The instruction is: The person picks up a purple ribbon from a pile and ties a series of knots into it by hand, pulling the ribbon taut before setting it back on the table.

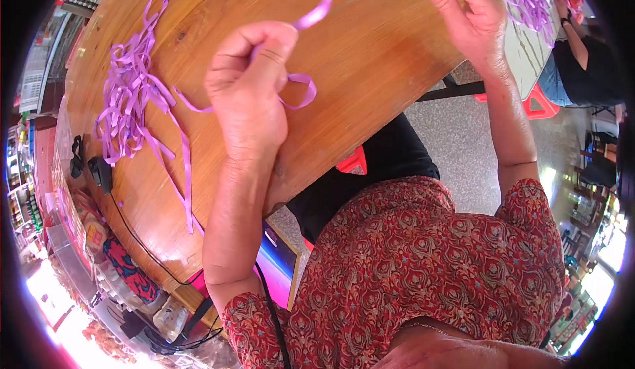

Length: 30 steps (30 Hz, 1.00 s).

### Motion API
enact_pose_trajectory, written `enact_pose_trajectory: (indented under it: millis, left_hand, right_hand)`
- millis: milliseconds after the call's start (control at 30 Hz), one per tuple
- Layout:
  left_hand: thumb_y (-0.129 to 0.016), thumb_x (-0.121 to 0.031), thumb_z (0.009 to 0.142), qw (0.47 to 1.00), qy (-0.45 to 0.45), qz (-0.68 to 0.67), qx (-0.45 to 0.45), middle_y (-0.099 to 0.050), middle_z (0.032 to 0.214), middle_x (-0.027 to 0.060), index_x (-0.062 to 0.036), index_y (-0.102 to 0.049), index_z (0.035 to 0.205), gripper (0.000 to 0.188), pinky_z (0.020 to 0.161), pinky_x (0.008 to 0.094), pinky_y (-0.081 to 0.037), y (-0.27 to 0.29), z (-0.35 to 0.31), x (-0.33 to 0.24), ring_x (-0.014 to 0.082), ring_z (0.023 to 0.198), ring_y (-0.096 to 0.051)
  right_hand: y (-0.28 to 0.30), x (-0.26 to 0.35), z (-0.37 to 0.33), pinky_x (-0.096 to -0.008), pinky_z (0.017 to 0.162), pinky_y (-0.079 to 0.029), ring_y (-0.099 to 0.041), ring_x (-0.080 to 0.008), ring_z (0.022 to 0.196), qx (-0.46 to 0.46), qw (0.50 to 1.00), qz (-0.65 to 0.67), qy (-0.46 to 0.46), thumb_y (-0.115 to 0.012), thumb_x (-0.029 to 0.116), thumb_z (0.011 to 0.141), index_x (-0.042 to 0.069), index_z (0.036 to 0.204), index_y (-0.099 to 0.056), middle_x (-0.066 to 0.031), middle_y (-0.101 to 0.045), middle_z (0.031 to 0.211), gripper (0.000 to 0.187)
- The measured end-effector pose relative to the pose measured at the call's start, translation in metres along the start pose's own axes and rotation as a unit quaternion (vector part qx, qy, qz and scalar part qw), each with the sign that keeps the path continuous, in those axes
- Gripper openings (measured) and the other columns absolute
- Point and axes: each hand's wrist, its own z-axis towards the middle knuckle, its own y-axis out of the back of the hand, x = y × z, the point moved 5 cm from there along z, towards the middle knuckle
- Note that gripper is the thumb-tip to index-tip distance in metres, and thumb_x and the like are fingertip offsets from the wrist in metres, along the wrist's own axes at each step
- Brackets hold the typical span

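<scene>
My left hand (254, 81) is closed on a purple ribbon (317, 13), above the wooden table (370, 58). One short end of the ribbon sticks up past the thumb, and a loop curls out beside the wrist. To the left lies a loose heap of purple ribbons (129, 91), with long strands trailing toward my forearm. My right hand (466, 12) is raised near the top edge of the picture, apart from the left. Its thumb and forefinger come together in a pinch; anything between the tips is too small to make out.
More purple ribbons (526, 2) lie on a pale table at the upper right, where another person (589, 65) sits. A black cable (142, 243) crosses the wooden table's left side. Bags and boxes crowd the lower left. Red stools (539, 103) stand beneath the tables.
</scene>
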Motion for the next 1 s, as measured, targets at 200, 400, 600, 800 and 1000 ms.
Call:
enact_pose_trajectory:
  millis: [200,400,600,800,1000]
  left_hand:
    - [-0.067,-0.002,0.081,1.000,0.010,0.010,0.027,-0.055,0.070,-0.0061,-0.0023,-0.065,0.085,0.004,0.052,0.0156,-0.034,-0.008,-0.003,0.003,0.0010,0.060,-0.043]
    - [-0.067,-0.002,0.082,0.997,0.002,0.077,0.025,-0.058,0.074,-0.0047,-0.0027,-0.066,0.085,0.004,0.055,0.0157,-0.037,-0.010,-0.008,0.001,0.0007,0.063,-0.046]
    - [-0.067,-0.002,0.081,0.993,-0.006,0.110,0.031,-0.055,0.068,-0.0060,-0.0025,-0.066,0.084,0.003,0.052,0.0151,-0.037,-0.011,-0.011,-0.004,0.0003,0.060,-0.045]
    - [-0.068,-0.003,0.081,0.991,0.001,0.129,0.017,-0.052,0.065,-0.0066,-0.0043,-0.066,0.085,0.004,0.042,0.0143,-0.035,-0.010,-0.008,-0.001,-0.0007,0.055,-0.044]
    - [-0.067,-0.003,0.082,0.994,-0.001,0.092,0.057,-0.055,0.070,-0.0046,-0.0048,-0.065,0.089,0.007,0.044,0.0138,-0.037,-0.014,-0.007,-0.004,-0.0001,0.058,-0.048]
  right_hand:
    - [0.002,0.014,-0.003,-0.0285,0.069,-0.046,-0.059,-0.0214,0.080,-0.003,0.995,0.094,-0.021,-0.071,0.005,0.075,0.002,0.093,-0.067,-0.0096,-0.062,0.091,0.018]
    - [-0.017,0.054,0.008,-0.0311,0.075,-0.040,-0.055,-0.0185,0.088,0.065,0.990,0.044,0.119,-0.076,0.018,0.068,0.003,0.094,-0.067,-0.0071,-0.062,0.097,0.031]
    - [-0.024,0.036,0.000,-0.0323,0.073,-0.040,-0.053,-0.0200,0.082,0.089,0.984,0.043,0.147,-0.068,0.008,0.074,0.004,0.089,-0.066,-0.0043,-0.059,0.086,0.016]
    - [-0.044,0.024,-0.005,-0.0293,0.071,-0.043,-0.056,-0.0164,0.079,0.071,0.959,0.051,0.270,-0.065,0.007,0.080,0.004,0.088,-0.066,-0.0030,-0.062,0.083,0.009]
    - [-0.063,0.014,-0.019,-0.0257,0.073,-0.047,-0.057,-0.0136,0.079,0.266,0.838,0.455,-0.141,-0.060,0.003,0.083,0.003,0.094,-0.067,-0.0072,-0.063,0.088,0.013]
